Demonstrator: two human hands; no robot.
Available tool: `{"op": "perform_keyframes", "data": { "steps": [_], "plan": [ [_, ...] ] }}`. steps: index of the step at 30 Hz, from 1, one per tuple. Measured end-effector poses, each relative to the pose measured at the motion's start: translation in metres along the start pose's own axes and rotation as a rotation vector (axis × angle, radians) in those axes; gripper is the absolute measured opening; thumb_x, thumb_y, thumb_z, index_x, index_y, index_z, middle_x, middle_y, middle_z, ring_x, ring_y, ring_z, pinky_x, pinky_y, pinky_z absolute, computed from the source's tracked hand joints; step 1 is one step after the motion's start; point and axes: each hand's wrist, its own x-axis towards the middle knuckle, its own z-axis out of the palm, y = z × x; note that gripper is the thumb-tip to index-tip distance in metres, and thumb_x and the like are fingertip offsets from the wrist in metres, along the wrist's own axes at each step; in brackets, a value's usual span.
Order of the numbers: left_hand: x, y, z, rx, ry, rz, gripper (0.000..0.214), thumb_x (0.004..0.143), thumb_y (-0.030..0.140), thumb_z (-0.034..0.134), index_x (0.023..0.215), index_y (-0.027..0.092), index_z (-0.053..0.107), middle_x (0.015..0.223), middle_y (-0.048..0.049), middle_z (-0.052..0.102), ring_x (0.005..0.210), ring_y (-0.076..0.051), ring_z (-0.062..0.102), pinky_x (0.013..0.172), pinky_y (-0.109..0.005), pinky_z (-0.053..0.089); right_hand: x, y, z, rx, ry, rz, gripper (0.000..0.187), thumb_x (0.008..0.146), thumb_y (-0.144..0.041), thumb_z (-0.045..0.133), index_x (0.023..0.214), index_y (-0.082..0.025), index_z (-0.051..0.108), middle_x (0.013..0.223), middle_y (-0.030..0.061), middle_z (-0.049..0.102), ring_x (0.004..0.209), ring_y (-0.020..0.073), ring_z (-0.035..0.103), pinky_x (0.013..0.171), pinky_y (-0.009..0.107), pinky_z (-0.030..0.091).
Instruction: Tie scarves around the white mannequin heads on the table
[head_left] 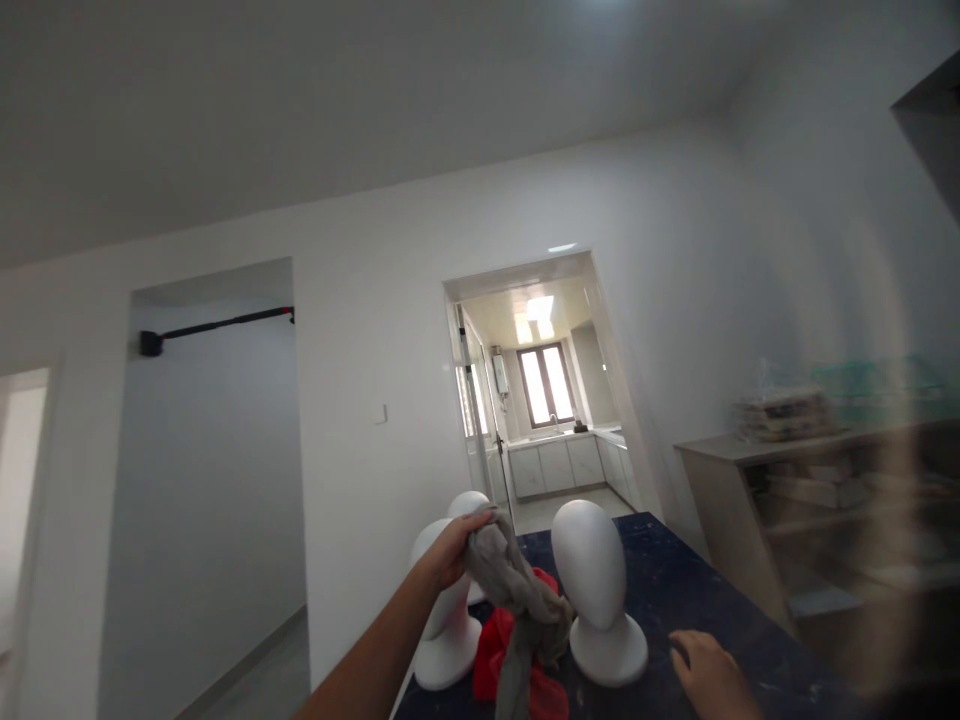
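My left hand (455,548) is raised over a dark blue table (697,590) and is closed on a grey cloth (517,600) that hangs down in a knotted bunch. A red cloth (495,650) lies beneath it on the table. Three white mannequin heads stand there: one at the right (596,590), one behind my left hand (442,630) and one further back (466,503), mostly hidden. My right hand (709,670) rests on the table near the front, right of the nearest head's base, with its fingers curled and nothing seen in it.
A beige shelf unit (720,500) with stacked items stands at the right, blurred. Ahead, a doorway opens onto a kitchen (551,440) with white cabinets and a window. Another doorway (217,480) lies at the left, with a black bar across its top.
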Motion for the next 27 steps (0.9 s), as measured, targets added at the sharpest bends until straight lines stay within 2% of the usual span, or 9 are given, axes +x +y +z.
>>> {"op": "perform_keyframes", "data": {
  "steps": [3,6,10,12,14,17,20,24,27],
  "plan": [
    [-0.025,0.011,-0.011,-0.182,-0.146,0.044,0.053,0.081,0.054,0.08,0.116,0.015,0.072,0.11,-0.0119,0.08,0.101,-0.027,0.075,0.092,-0.034,0.059,0.005,-0.009,-0.028,0.162,0.266,0.049,0.05,0.093,-0.043,0.036,0.108,-0.016,0.076,0.116,0.0212,0.079,0.115,0.0381,0.069,0.11,0.053,0.048],
    [-0.044,0.016,-0.019,-0.231,-0.273,0.023,0.055,0.075,0.054,0.088,0.112,0.013,0.078,0.104,-0.0114,0.081,0.092,-0.024,0.075,0.088,-0.032,0.058,-0.002,-0.065,-0.061,0.342,0.429,0.015,0.046,0.094,-0.051,0.041,0.106,-0.02,0.073,0.114,0.0208,0.077,0.113,0.0388,0.068,0.109,0.055,0.048],
    [-0.059,0.023,-0.015,-0.115,-0.359,-0.047,0.057,0.074,0.057,0.089,0.111,0.015,0.081,0.105,-0.0093,0.082,0.092,-0.023,0.075,0.086,-0.031,0.057,-0.023,-0.192,-0.089,0.642,-0.028,-0.273,0.052,0.095,-0.057,0.055,0.137,-0.027,0.066,0.134,0.0126,0.073,0.12,0.031,0.069,0.102,0.044,0.054],
    [-0.066,0.025,-0.008,-0.03,-0.461,-0.083,0.058,0.072,0.054,0.091,0.116,0.018,0.08,0.112,-0.0084,0.082,0.096,-0.024,0.076,0.088,-0.032,0.058,-0.027,-0.246,-0.097,0.724,-0.106,-0.322,0.066,0.094,-0.053,0.061,0.154,-0.027,0.052,0.157,0.0108,0.059,0.143,0.0307,0.055,0.119,0.045,0.043],
    [-0.075,0.026,-0.003,0.061,-0.564,-0.118,0.058,0.07,0.05,0.093,0.118,0.021,0.08,0.111,-0.0064,0.082,0.094,-0.024,0.076,0.086,-0.032,0.058,-0.025,-0.28,-0.104,0.772,-0.181,-0.34,0.067,0.089,-0.046,0.068,0.152,-0.026,0.056,0.156,0.0095,0.061,0.142,0.0312,0.056,0.118,0.044,0.042],
    [-0.086,0.019,-0.001,0.132,-0.624,-0.141,0.053,0.068,0.044,0.095,0.115,0.024,0.082,0.107,-0.0023,0.082,0.094,-0.022,0.076,0.086,-0.029,0.058,-0.018,-0.294,-0.11,0.749,-0.322,-0.398,0.028,0.085,-0.035,0.07,0.108,-0.024,0.081,0.106,0.0032,0.082,0.099,0.0254,0.071,0.086,0.034,0.051],
    [-0.093,0.004,-0.008,0.141,-0.601,-0.168,0.051,0.063,0.042,0.096,0.11,0.026,0.083,0.106,0.0005,0.082,0.097,-0.022,0.076,0.086,-0.027,0.058,-0.013,-0.288,-0.11,0.707,-0.444,-0.445,0.02,0.087,-0.033,0.066,0.074,-0.022,0.077,0.067,-0.0034,0.069,0.067,0.0159,0.058,0.064,0.029,0.037],
    [-0.096,-0.022,-0.017,0.2,-0.594,-0.276,0.049,0.058,0.038,0.097,0.104,0.029,0.084,0.097,0.0027,0.082,0.075,-0.018,0.073,0.064,-0.026,0.057,-0.009,-0.278,-0.107,0.663,-0.466,-0.467,0.037,0.094,-0.043,0.061,0.065,-0.02,0.068,0.063,-0.0039,0.06,0.064,0.0141,0.05,0.062,0.028,0.032],
    [-0.096,-0.037,-0.017,0.17,-0.673,-0.344,0.045,0.054,0.032,0.097,0.097,0.029,0.084,0.094,0.004,0.082,0.07,-0.016,0.071,0.064,-0.026,0.058,-0.003,-0.275,-0.109,0.697,-0.383,-0.422,0.045,0.099,-0.053,0.054,0.072,-0.02,0.068,0.072,-0.0014,0.067,0.071,0.0168,0.055,0.066,0.029,0.036]
  ]
}}
